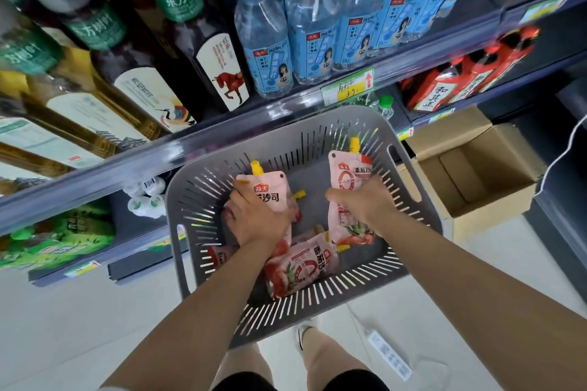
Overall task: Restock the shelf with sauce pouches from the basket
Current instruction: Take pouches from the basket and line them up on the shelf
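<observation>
A grey slotted basket (317, 127) stands on the floor below the shelves. Both my hands are inside it. My left hand (254, 216) grips a pink sauce pouch with a yellow spout (270, 189), held upright. My right hand (362, 200) grips a second pink pouch (347, 173), also upright, spout at the top. More pouches lie flat on the basket's bottom, one (301, 267) in front of my hands and others partly hidden under my left hand.
Shelf edge (222, 133) runs just above the basket, with dark tea bottles (203, 51) and blue water bottles (270, 51). An open cardboard box (476, 174) sits right of the basket. Lower shelves hold green packs (54, 235) and red packs (444, 86). My feet stand behind the basket.
</observation>
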The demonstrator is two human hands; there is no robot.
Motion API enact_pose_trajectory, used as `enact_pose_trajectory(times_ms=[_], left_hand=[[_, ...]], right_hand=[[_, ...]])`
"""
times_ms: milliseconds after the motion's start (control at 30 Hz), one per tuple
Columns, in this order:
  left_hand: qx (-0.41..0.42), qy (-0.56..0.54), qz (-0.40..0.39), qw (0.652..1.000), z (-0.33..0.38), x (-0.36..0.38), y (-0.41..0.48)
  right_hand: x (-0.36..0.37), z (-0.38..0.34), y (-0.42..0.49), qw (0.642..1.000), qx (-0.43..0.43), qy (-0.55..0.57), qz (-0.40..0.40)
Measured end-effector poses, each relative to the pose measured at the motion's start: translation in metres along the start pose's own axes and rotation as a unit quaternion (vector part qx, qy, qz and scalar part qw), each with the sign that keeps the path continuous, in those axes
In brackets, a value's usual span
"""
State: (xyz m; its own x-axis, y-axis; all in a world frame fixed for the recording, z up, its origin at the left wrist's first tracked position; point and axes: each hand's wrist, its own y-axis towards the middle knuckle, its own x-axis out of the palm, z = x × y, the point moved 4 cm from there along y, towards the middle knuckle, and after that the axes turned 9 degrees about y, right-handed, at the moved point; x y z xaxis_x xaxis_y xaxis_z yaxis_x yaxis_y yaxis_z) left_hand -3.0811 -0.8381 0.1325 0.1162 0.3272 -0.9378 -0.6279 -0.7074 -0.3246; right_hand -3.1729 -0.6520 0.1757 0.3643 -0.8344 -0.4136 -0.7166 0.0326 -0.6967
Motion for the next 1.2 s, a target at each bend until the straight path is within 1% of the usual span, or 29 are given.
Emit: enact_pose_trajectory(times_ms=[67,133,233,367,433,533,633,833,1000,1100,1200], left_hand=[[0.003,0.048,-0.083,0.995,0.004,0.01,-0.004],[-0.004,0.042,-0.136,0.99,0.002,0.014,-0.005],[0.01,0.035,-0.135,0.99,0.001,0.013,-0.002],[-0.005,0.115,-0.111,0.987,0.011,0.011,0.0],[-0.016,0.127,-0.105,0.986,0.016,0.012,0.005],[-0.005,0.12,-0.116,0.986,0.019,0.01,0.009],[0.01,0.067,-0.132,0.989,0.012,-0.003,0.0],[0.088,-0.008,-0.076,0.993,-0.01,-0.058,-0.024],[0.158,-0.063,-0.03,0.985,-0.032,-0.121,-0.053],[0.19,-0.088,0.019,0.978,-0.06,-0.164,-0.078],[0.199,-0.136,0.074,0.968,-0.101,-0.208,-0.105]], right_hand=[[0.003,0.005,0.003,1.0,0.008,0.005,-0.001],[0.004,0.007,0.003,1.0,0.004,-0.001,0.002],[0.002,0.01,0.004,1.0,0.001,-0.015,0.009],[-0.002,0.008,0.003,0.998,-0.016,-0.054,0.014],[-0.002,0.01,0.002,0.998,-0.018,-0.064,0.015],[-0.008,0.008,-0.005,0.996,-0.028,-0.079,0.03],[-0.016,0.002,-0.016,0.991,-0.041,-0.116,0.043],[-0.027,-0.014,-0.059,0.973,-0.069,-0.207,0.081],[-0.021,-0.039,-0.121,0.965,-0.122,-0.19,0.132],[-0.008,-0.057,-0.168,0.955,-0.161,-0.193,0.156],[0.012,-0.071,-0.22,0.947,-0.2,-0.192,0.164]])
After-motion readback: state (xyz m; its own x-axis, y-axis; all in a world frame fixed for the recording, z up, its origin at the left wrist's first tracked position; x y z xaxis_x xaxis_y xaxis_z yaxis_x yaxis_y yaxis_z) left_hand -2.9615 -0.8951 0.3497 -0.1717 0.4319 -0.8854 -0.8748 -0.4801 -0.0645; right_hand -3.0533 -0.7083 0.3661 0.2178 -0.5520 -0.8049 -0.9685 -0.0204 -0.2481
